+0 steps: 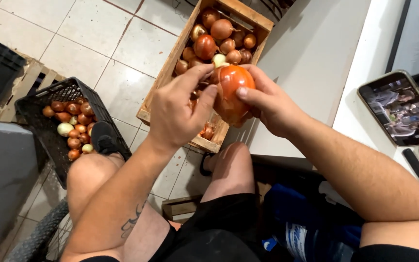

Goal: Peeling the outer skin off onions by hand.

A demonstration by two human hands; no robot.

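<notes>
Nearest are the bare knees (229, 165) of the seated person, with a blue cloth (311, 223) on the seat to the right. Above the knees, both hands hold 1 onion (234, 87) in the air, over the near end of the wooden crate. The right hand (267, 104) grips it from the side, thumb pressed on the glossy front. The left hand (175, 114) pinches at the onion's left edge with thumb and forefinger, the other fingers curled loose; I judge it is pulling off dry skin.

To peel well, the right hand should keep a firm hold and turn the onion a little at a time, while the left takes the skin near an end and draws it off in strips.

Beyond lie the wooden crate (161, 80) of onions and, left, a black crate (35, 109) holding fewer. A phone (403, 109) lies on the white counter (364, 63).
</notes>
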